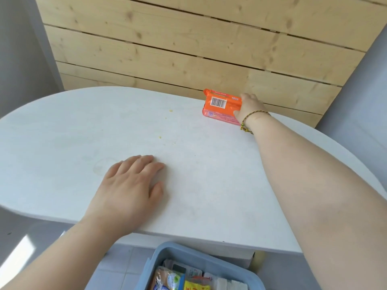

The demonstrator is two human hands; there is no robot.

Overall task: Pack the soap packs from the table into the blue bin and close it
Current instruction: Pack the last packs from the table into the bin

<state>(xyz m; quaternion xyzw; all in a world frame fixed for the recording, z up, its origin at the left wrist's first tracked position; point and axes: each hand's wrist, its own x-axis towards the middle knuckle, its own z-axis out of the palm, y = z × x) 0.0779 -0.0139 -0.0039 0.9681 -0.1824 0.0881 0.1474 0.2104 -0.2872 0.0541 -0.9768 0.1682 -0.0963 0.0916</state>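
Observation:
An orange soap pack [219, 103] with a barcode lies at the far right of the white table [62, 132], on top of a pink soap pack [217, 117]. My right hand [250, 107] reaches far out and grips the right end of the orange pack, thumb on its near side. Fingers straight, my left hand [129, 181] rests flat on the near part of the table and holds nothing. The blue bin [165, 251] stands open on the floor below the table's near edge, with several packs inside.
A wooden plank wall [188, 49] rises right behind the table. Grey walls stand at both sides. The floor around the bin is grey tile. A few yellow crumbs [170, 110] lie on the table.

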